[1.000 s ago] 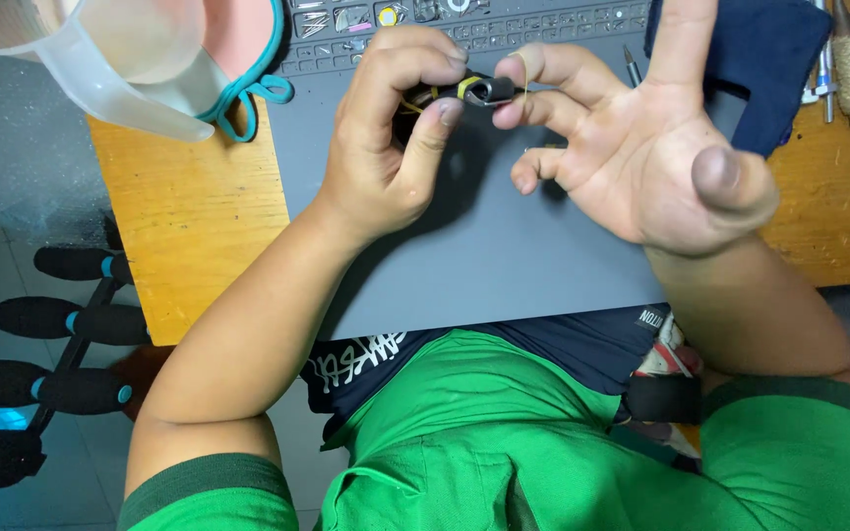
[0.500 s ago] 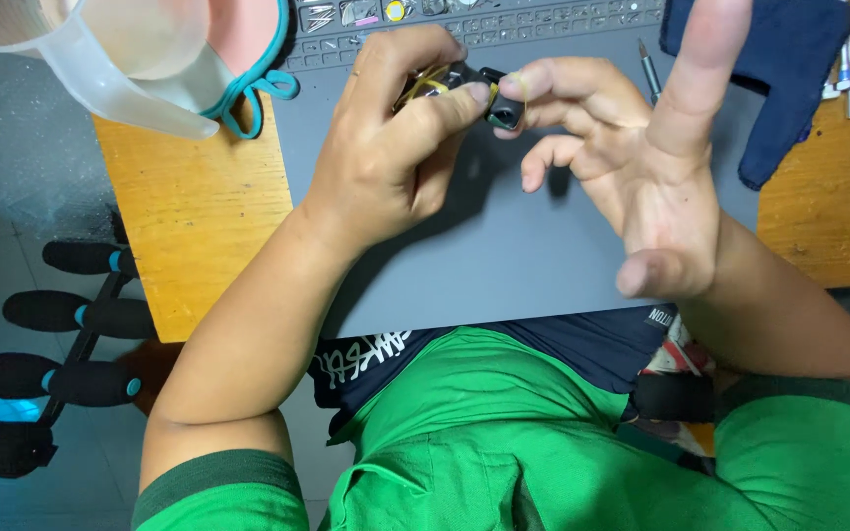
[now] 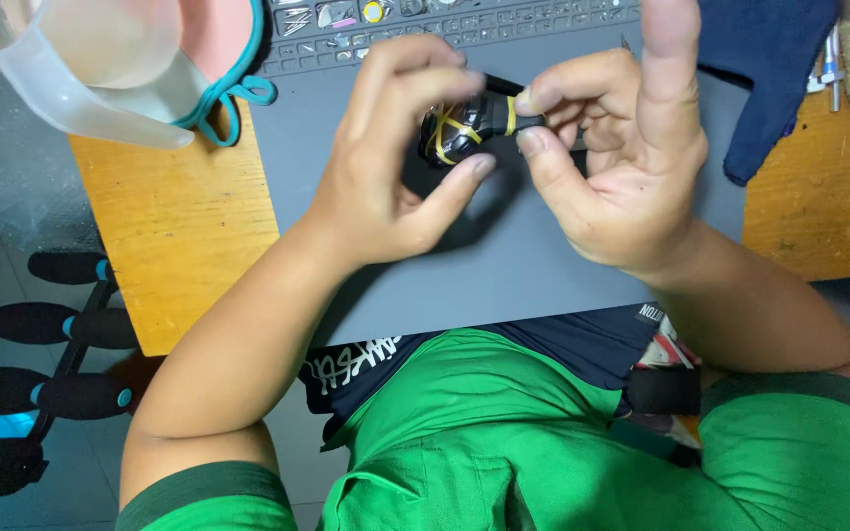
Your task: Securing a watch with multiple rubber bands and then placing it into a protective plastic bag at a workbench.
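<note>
Your left hand [image 3: 386, 167] and right hand [image 3: 612, 167] are both closed on a small black device wrapped in yellow rubber bands [image 3: 466, 128], held just above the grey work mat [image 3: 543, 265] on the wooden counter [image 3: 184, 226]. Your left thumb and fingers pinch its rounded end, while your right thumb and forefinger grip the other end, your right middle finger pointing up. A translucent plastic jug [image 3: 81, 59] stands at the counter's far left corner, and a dark blue cloth [image 3: 769, 69] lies to the right.

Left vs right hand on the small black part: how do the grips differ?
The left hand wraps the black part with all fingers curled; the right hand only pinches its end, index finger sticking straight up. The left covers the banded body; the right sits at the narrow end. Both hold it above the grey mat.
</note>
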